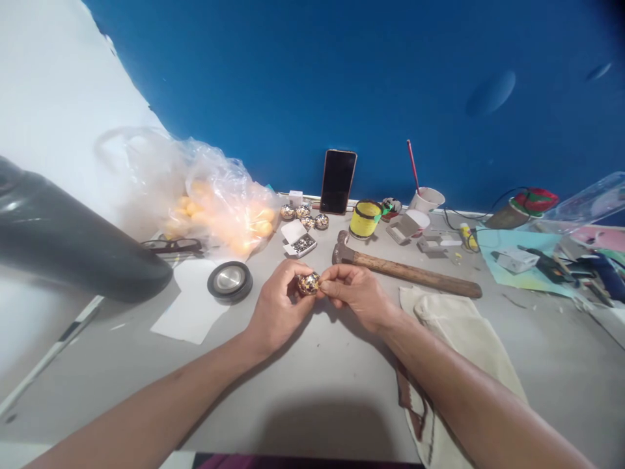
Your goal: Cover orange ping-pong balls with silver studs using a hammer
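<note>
My left hand (280, 303) holds a small ball studded with shiny pieces (308, 283) between thumb and fingers, above the grey table. At the ball's right side my right hand (354, 293) has thumb and fingertips pinched together; whatever is between them is too small to make out. Just behind the ball stands an open small white box (300, 244) full of tiny metallic pieces. Several similar studded balls (307, 223) sit behind that box. A hammer with a wooden handle (415, 270) lies behind and to the right of my right hand.
A plastic bag of orange balls (234, 215), a round black-rimmed object (229, 281) and white paper (185, 319) are left. A phone (338, 181) leans on the wall beside a yellow container (365, 220). A cloth (463, 339) lies by my right forearm; a dark cylinder (83, 234) juts in left.
</note>
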`<state>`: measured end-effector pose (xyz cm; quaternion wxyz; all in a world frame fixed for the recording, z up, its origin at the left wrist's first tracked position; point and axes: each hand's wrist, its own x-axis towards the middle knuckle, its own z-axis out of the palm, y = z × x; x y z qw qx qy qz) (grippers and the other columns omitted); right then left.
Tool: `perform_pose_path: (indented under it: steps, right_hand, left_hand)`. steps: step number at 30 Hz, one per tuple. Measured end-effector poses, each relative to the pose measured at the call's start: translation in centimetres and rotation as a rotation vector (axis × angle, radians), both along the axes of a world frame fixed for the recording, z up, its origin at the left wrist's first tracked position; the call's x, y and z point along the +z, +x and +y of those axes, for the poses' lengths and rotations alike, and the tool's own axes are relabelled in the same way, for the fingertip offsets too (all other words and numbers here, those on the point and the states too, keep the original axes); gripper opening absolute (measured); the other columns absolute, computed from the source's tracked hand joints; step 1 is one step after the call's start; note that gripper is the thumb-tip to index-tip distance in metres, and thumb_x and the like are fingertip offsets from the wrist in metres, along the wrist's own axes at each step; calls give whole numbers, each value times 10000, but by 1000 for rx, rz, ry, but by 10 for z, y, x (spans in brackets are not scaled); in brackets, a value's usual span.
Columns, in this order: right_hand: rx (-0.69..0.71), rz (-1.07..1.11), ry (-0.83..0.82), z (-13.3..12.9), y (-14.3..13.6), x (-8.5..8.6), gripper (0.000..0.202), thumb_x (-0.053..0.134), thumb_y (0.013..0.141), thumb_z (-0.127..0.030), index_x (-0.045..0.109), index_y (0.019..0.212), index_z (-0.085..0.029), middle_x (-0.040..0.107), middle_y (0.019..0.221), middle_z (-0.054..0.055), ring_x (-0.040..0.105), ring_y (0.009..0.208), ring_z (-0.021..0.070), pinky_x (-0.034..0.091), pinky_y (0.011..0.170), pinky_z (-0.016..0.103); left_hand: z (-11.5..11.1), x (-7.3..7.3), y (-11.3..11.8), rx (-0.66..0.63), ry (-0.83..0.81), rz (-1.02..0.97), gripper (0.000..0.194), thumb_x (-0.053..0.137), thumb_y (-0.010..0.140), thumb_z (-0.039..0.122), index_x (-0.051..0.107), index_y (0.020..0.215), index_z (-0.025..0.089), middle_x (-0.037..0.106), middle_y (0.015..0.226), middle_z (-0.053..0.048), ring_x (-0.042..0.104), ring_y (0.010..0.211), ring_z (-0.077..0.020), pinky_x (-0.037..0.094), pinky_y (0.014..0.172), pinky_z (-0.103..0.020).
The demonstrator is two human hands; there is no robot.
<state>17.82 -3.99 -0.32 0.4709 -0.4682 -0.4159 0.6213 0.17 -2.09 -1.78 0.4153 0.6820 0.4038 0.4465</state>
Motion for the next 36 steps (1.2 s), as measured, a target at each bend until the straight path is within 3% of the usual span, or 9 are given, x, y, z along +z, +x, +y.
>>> perform_pose_path:
  steps: [4,8,12,17,21,25,31,36]
  right_hand:
    - [-10,-35,13,0,1,2,162,813,678,-309,724,699,-176,706,670,10,450,497,73,348,481,224]
    - [-35,-53,13,-1,-2,6,173,825,646,-300,717,680,-169,688,650,1,450,497,70,352,468,210]
    - [-73,55,-20,-5,-9,5,274,868,615,-364,698,684,-160,661,634,-7,445,466,58,349,440,198]
    - [-96,188,-58,-7,-16,2,332,872,609,-416,672,700,-167,647,622,-12,447,451,59,403,423,199]
    - [-106,55,1,-5,-16,4,235,813,648,-339,661,708,-170,657,628,-17,465,450,60,421,419,191]
    - [-78,-121,64,-2,-8,9,153,748,687,-266,631,732,-177,649,616,-33,503,460,71,437,431,191]
    - [103,-167,89,0,12,15,217,767,764,-310,601,825,-184,673,621,-27,538,489,82,437,478,196]
    - [167,-46,95,0,16,11,329,771,799,-461,616,854,-177,677,661,-8,552,519,88,455,512,213]
  left_hand:
    - [0,-1,-1,-9,82,41,195,739,820,226,615,969,210,614,946,-23,622,763,-140,513,656,-247]
    - [1,2,-3,-1,323,123,156,701,861,170,607,980,206,598,941,-35,612,791,-144,515,647,-243]
    - [2,7,-7,64,581,218,191,667,862,82,612,1004,197,620,969,-57,635,840,-155,530,669,-244]
    - [2,8,-10,83,719,286,256,640,866,49,621,1065,210,645,1037,-64,666,944,-172,563,766,-256]
    - [3,7,-9,61,578,230,197,671,857,92,626,1011,207,626,972,-43,647,843,-151,552,686,-241]
    - [1,7,-4,16,302,135,134,731,840,191,629,926,193,612,898,-29,629,766,-142,535,657,-255]
    - [-8,19,4,-30,-288,-68,420,861,707,322,566,981,201,671,735,17,656,635,-152,540,577,-261]
    - [-8,23,4,-64,-390,-141,465,872,674,330,570,1001,199,693,727,8,697,678,-189,580,606,-297]
